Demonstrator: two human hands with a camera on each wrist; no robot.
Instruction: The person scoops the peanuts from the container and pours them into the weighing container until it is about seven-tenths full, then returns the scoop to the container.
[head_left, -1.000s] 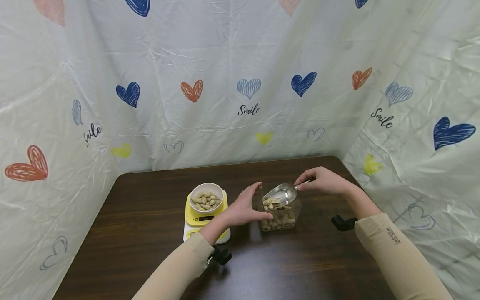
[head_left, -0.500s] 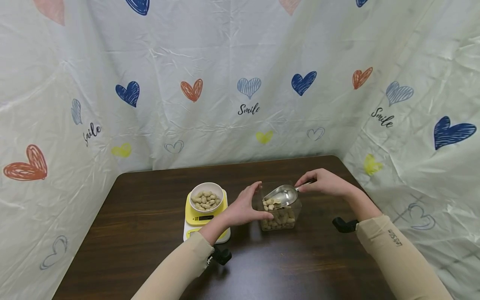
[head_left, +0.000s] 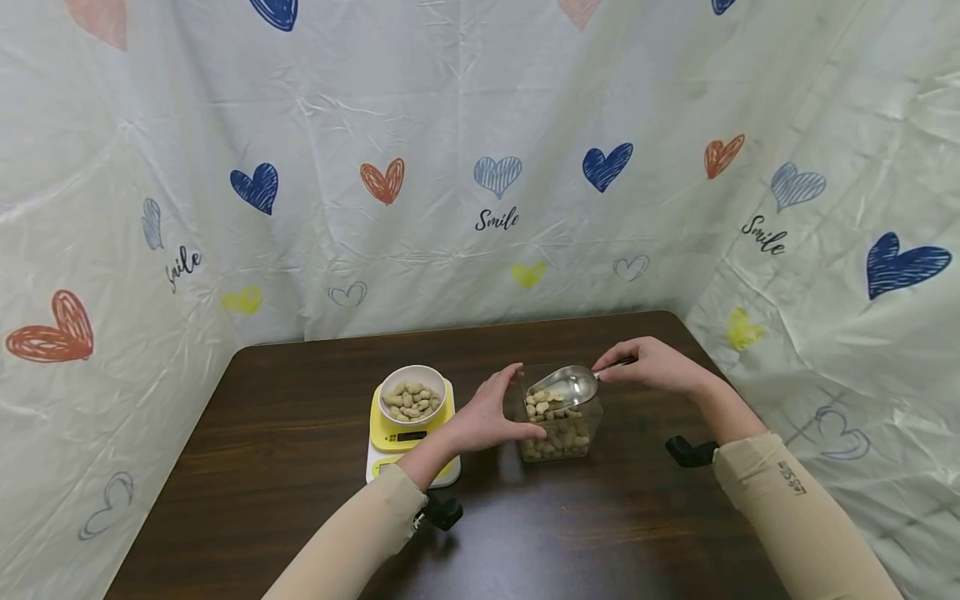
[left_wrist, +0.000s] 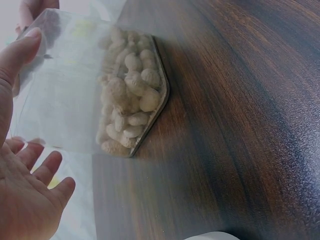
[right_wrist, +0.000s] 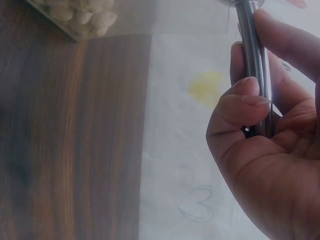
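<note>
A clear square container [head_left: 555,446], partly filled with unshelled peanuts [left_wrist: 132,97], stands on the table. My left hand [head_left: 491,414] holds it at its left side, thumb on one wall and fingers spread along another. By its handle [right_wrist: 257,70], my right hand [head_left: 651,364] grips a metal scoop [head_left: 573,385], fingers curled round it. The scoop's bowl is inside the container's mouth, tipped down to the left, with peanuts at its lip. Whether those peanuts lie in the scoop or under it is hard to tell.
Left of the container, a white bowl [head_left: 413,376] with several peanuts sits on a yellow and white kitchen scale [head_left: 379,427]. My left forearm partly covers the scale. The dark wooden table [head_left: 285,433] meets a heart-printed curtain [head_left: 442,250] at its back and sides.
The scoop and right hand have shifted slightly to the right, and more peanuts show at the scoop's lip. My left hand and the container have stayed in place.
</note>
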